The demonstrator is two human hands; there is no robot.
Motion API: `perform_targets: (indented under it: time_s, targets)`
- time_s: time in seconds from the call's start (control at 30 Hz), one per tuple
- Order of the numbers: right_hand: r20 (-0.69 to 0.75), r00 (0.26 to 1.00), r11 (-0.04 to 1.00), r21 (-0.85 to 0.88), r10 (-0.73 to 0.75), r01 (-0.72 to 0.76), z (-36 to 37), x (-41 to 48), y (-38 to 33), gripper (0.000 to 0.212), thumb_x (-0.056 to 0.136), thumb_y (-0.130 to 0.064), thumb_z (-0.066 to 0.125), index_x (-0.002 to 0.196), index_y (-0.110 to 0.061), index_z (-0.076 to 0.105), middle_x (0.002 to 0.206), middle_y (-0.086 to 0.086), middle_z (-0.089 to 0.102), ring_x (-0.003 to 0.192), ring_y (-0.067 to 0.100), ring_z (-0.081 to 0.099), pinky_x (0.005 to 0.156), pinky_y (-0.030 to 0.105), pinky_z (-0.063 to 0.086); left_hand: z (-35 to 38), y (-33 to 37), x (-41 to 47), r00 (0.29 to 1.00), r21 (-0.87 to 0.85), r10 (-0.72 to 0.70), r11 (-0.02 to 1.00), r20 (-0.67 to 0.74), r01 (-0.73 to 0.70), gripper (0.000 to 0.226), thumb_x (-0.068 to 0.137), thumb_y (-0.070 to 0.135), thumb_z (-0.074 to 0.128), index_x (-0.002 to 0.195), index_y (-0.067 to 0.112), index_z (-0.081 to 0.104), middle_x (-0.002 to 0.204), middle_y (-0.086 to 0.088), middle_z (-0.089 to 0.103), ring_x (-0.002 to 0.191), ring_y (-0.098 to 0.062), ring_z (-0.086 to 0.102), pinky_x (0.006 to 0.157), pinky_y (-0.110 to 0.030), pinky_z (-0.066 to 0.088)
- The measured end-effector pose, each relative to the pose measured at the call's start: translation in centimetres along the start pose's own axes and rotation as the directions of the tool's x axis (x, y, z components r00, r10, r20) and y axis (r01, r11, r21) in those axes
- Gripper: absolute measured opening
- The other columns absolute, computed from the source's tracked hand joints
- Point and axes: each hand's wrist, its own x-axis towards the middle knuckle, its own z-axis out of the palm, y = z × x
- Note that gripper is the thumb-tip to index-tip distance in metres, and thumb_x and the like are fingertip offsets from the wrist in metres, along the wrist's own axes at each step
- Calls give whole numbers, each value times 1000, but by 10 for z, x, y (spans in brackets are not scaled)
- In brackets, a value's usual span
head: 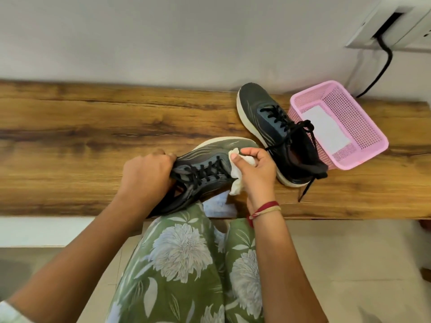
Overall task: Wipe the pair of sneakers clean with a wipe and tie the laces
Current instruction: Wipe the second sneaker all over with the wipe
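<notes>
A dark grey sneaker (205,166) with a white sole and black laces is tilted on its side at the table's near edge. My left hand (147,176) grips it at the collar end. My right hand (254,173) is shut on a crumpled white wipe (235,180), pressed against the sneaker's right side near the toe. The second sneaker (275,127) stands upright on the table to the right, with its laces loose and trailing toward the front edge.
A pink mesh basket (363,127) with a flat white sheet inside stands right of the second sneaker. The wooden table (93,127) runs along a white wall. A wall socket with a black cable (384,61) is at the top right. A pale packet (219,206) lies at the table's edge.
</notes>
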Motion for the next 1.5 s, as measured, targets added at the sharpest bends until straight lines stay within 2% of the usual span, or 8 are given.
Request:
perform_targets:
  time_s: [0.3, 0.5, 0.67, 0.77, 0.9, 1.13, 1.33, 1.5]
  targets:
    - [-7, 989, 902, -410, -151, 135, -9, 3, 7, 13, 86, -24, 66, 99, -22, 68, 93, -8, 64, 86, 8, 56, 76, 22, 42, 2, -10, 9, 977, 22, 188, 981, 100, -191, 32, 93, 36, 48, 123, 27, 53, 106, 5, 58, 89, -20, 64, 61, -29, 48]
    - [31, 978, 810, -556, -205, 187, -3, 2, 7, 22, 89, -22, 62, 111, -21, 66, 108, -1, 66, 99, 15, 58, 86, 28, 46, -31, -21, 14, 844, -259, 207, 962, 495, -84, 60, 89, 31, 56, 144, 30, 31, 141, -1, 42, 128, -20, 41, 105, -34, 35]
    - [9, 974, 799, -569, -228, 192, -5, 0, 6, 22, 86, -20, 65, 108, -22, 66, 103, -2, 67, 94, 13, 58, 78, 22, 40, -40, 13, 24, 907, -220, 398, 905, 138, -364, 99, 71, 87, 22, 149, 25, 24, 150, -4, 35, 137, -21, 34, 112, -41, 26]
    - [-21, 967, 828, -521, -255, 207, -6, 0, 3, 24, 84, -18, 67, 108, -20, 67, 103, -3, 67, 89, 9, 56, 80, 20, 41, -14, 33, 22, 842, -107, 449, 893, 299, -438, 109, 68, 89, 19, 152, 20, 10, 159, -1, 12, 144, -18, 20, 117, -42, 15]
    - [-49, 958, 826, -520, -283, 218, -10, 10, -7, 21, 88, -13, 62, 106, -18, 70, 102, -1, 69, 88, 7, 56, 79, 17, 41, 11, 41, 14, 867, -93, 449, 894, 218, -439, 89, 87, 70, 36, 152, 17, 5, 160, -1, 6, 146, -16, 12, 119, -38, 14]
    - [310, 853, 273, -853, -419, 444, -8, 21, -6, 21, 89, -14, 55, 102, -22, 70, 99, 5, 61, 95, 27, 53, 83, 38, 39, 21, 51, 2, 932, -91, 342, 939, 120, -332, 84, 91, 67, 30, 153, 16, 3, 160, 0, 5, 147, -14, 6, 118, -39, 7]
    - [565, 765, 98, -781, -309, 617, -1, 16, -1, 16, 91, -22, 55, 98, -25, 69, 94, 2, 61, 95, 24, 53, 82, 38, 32, 25, 55, 2, 954, -120, 280, 956, 106, -267, 99, 79, 73, 49, 152, 21, 7, 160, 5, 5, 147, -14, 7, 117, -46, 8]
    - [585, 663, -150, -792, -468, 593, -25, 32, -3, 10, 76, -14, 71, 76, -23, 70, 74, 0, 60, 74, 27, 57, 69, 36, 32, 26, 54, 4, 955, -167, 285, 949, 83, -268, 99, 77, 73, 52, 152, 23, 11, 160, 6, 7, 147, -13, 7, 117, -46, 10]
